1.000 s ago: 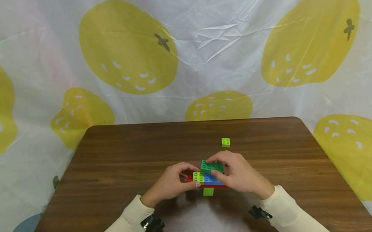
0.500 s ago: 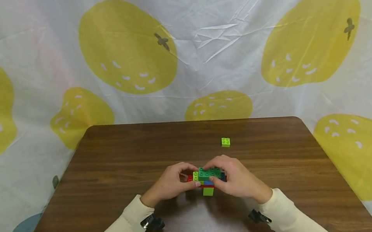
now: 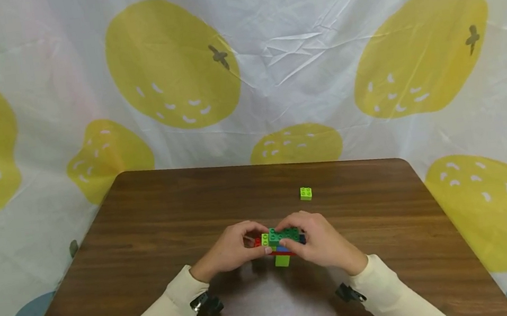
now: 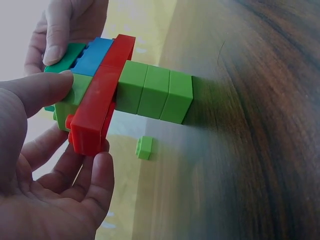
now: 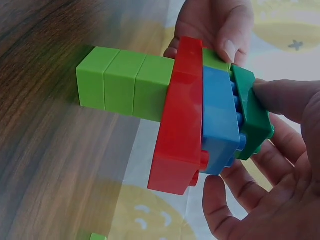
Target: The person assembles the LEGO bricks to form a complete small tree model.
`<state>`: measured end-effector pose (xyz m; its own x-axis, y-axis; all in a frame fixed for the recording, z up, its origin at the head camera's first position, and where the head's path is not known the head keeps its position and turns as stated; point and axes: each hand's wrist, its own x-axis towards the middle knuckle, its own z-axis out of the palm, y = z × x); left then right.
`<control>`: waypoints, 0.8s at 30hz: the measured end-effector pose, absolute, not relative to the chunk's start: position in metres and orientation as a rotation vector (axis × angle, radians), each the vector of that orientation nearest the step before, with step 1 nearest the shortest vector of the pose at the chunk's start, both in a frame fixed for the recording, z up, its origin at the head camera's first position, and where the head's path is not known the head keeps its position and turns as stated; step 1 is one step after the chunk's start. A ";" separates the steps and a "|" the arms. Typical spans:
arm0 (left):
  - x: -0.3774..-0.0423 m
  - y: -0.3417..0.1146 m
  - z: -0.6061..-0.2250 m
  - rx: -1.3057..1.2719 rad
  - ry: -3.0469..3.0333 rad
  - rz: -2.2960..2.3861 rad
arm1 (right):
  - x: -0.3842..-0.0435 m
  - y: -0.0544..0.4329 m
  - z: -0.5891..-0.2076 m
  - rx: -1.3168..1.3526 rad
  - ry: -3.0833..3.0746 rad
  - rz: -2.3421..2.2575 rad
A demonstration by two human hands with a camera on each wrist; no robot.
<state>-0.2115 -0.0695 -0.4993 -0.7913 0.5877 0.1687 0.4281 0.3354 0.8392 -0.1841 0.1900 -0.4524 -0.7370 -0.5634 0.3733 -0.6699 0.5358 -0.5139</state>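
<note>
A stack of toy building bricks stands upright on the table. Its column of lime bricks carries a long red brick. On the red one sit a small lime brick and a blue brick. My left hand grips the stack's left end, thumb on the small lime brick. With thumb and fingers, my right hand holds a dark green brick on top. It lies slightly tilted, and blue studs show in the gap beneath it in the right wrist view.
A loose lime brick sits on the wooden table behind the stack. A white curtain printed with yellow lemons hangs beyond the table's far edge.
The dark green brick has moved left and down in my right hand, from above the blue brick onto the top of the stack. My left hand has kept its hold.
</note>
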 end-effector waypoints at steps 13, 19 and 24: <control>-0.211 -0.069 -0.496 0.917 2.423 1.439 | -0.186 0.190 -0.449 1.091 -2.652 0.950; -0.211 -0.069 -0.495 0.942 2.424 1.437 | -0.184 0.187 -0.442 1.085 -2.691 0.820; -0.210 -0.069 -0.496 0.963 2.423 1.418 | -0.181 0.185 -0.440 1.040 -2.744 0.726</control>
<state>-0.2100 -0.0690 -0.4956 -0.7759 0.6085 0.1665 0.4432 0.3380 0.8303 -0.1807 0.1848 -0.4395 -0.7571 -0.5940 0.2719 -0.6507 0.6490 -0.3941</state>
